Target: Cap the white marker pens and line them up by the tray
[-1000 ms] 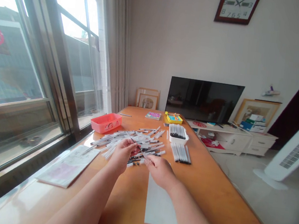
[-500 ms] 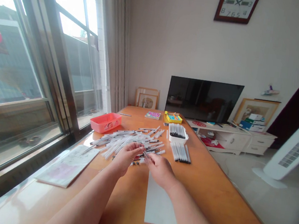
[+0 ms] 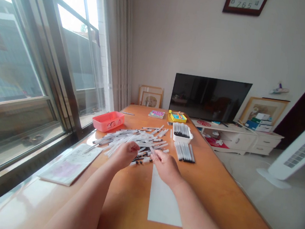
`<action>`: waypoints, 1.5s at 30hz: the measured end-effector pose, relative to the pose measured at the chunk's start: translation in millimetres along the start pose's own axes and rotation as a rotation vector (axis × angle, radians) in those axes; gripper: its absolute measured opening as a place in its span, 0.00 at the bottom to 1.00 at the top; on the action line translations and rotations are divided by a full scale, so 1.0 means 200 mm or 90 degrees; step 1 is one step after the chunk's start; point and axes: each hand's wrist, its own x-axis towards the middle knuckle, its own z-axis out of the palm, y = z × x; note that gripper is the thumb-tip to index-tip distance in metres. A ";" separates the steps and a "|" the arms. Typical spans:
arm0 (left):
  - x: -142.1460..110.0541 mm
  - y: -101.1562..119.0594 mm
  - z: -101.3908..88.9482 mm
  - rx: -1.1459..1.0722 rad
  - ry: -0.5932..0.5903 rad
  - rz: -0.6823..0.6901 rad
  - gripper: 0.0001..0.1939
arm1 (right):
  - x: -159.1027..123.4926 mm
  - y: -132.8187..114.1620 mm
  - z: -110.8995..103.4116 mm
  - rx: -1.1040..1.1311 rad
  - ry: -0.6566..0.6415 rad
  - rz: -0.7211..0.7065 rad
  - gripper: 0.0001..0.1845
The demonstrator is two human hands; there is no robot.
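Note:
My right hand (image 3: 166, 167) is closed, thumb and fingertips pinching a clear pen barrel (image 3: 152, 150) whose end points up and left. My left hand (image 3: 125, 154) is a short way to the left, its fingers curled together; whether anything small is in them I cannot make out. Both hands are over the near edge of a loose pile of clear and black pen parts (image 3: 128, 137). Several small black pieces (image 3: 137, 162) lie on the table between the hands. A white sheet of paper (image 3: 163, 204) lies under my right wrist.
On the right, a row of pens (image 3: 184, 152) lies before a white tray (image 3: 182, 139) of more pens. A pink box (image 3: 109, 122) and a booklet (image 3: 71, 166) are on the left. A yellow box (image 3: 178, 118) and a colourful book (image 3: 156, 114) stand farther back on the wooden table (image 3: 213, 209).
My hands, together over a pen part half a second ago, have come apart. The left has moved left; the right keeps the clear barrel. The view has tipped down slightly.

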 end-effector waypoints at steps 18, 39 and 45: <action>-0.04 -0.04 0.09 0.402 -0.096 0.186 0.08 | 0.02 0.05 0.00 0.000 0.002 0.012 0.10; -0.02 0.08 0.05 -0.560 -0.094 -0.088 0.13 | -0.02 -0.07 -0.01 -0.098 -0.059 -0.002 0.18; -0.01 0.06 0.06 -0.519 -0.106 -0.072 0.16 | -0.02 -0.07 -0.01 -0.121 -0.053 -0.010 0.17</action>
